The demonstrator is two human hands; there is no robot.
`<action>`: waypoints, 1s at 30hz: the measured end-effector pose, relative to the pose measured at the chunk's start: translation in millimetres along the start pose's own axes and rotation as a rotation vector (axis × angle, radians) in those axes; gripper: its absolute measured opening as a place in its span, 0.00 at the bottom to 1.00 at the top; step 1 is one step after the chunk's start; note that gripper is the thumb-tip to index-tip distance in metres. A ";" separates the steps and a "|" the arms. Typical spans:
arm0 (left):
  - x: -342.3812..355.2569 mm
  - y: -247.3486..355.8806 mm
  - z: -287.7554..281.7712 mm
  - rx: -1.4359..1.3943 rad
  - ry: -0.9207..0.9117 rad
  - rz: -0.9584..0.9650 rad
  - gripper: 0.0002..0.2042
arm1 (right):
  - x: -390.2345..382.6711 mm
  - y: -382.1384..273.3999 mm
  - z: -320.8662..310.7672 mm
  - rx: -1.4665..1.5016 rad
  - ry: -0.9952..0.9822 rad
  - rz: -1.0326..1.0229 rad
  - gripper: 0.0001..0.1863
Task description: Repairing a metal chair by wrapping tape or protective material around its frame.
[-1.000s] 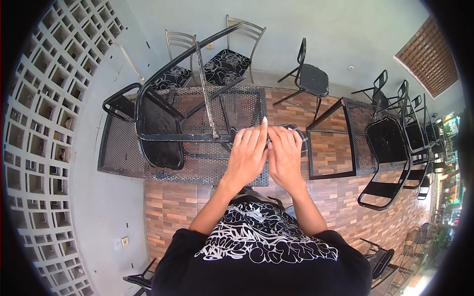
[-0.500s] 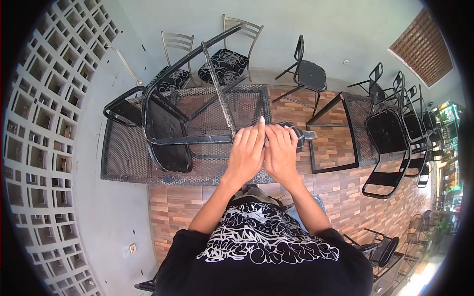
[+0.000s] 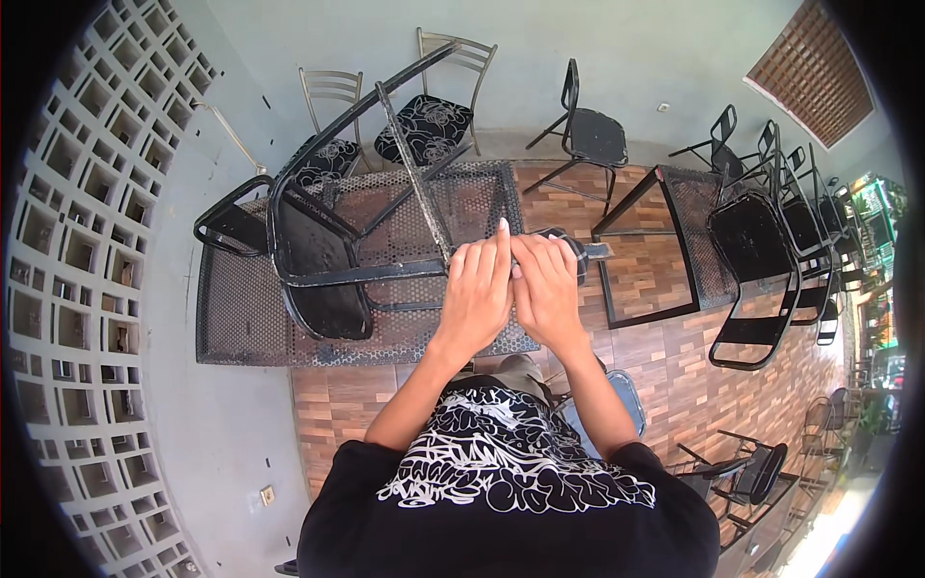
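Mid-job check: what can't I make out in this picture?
All in the head view:
What the fingertips touch: hidden by the backs of the left hand and right hand.
Tipped chair: its bar disappears behind the left hand.
Dark object: partly covered by the right hand.
Blue seat: partly behind the right forearm.

The one view comes from my head, left of a side-by-side pair, facing steeply down and forward over my black shirt (image 3: 511, 535). My left hand (image 3: 478, 297) and right hand (image 3: 546, 291) sit near, mid-view; the mesh table (image 3: 236, 313) lies beyond, the pale wall (image 3: 544, 43) far, the lattice wall (image 3: 72, 294) curving at left.
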State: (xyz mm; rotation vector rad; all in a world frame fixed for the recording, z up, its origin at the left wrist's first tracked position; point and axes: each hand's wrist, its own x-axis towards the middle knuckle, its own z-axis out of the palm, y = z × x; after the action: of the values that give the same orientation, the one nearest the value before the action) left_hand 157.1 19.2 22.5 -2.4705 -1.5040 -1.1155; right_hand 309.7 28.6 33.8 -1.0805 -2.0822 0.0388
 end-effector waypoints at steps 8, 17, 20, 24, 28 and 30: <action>4.4 11.6 3.0 0.034 -0.034 -0.049 0.38 | 4.4 10.7 -18.6 0.013 -0.067 -0.056 0.22; 22.0 43.2 21.1 0.019 -0.012 -0.051 0.38 | 2.7 35.8 -54.3 0.026 -0.151 -0.040 0.23; 26.4 51.0 24.4 0.025 -0.012 -0.065 0.38 | 0.4 41.5 -55.9 0.032 -0.135 -0.036 0.23; 25.7 47.4 22.1 -0.004 0.008 -0.056 0.37 | -1.5 37.7 -49.8 0.016 -0.123 -0.004 0.24; 22.8 42.6 17.2 -0.042 -0.003 -0.035 0.37 | -1.8 33.9 -46.2 0.003 -0.106 -0.023 0.25; 21.3 40.5 15.1 -0.048 -0.006 -0.032 0.37 | -3.0 32.6 -41.1 -0.005 -0.097 -0.017 0.26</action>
State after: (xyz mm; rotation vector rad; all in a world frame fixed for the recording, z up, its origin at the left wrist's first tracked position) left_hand 203.1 19.7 36.8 -2.4910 -1.5419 -1.1645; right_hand 359.6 34.8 49.2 -1.0834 -2.1791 0.0790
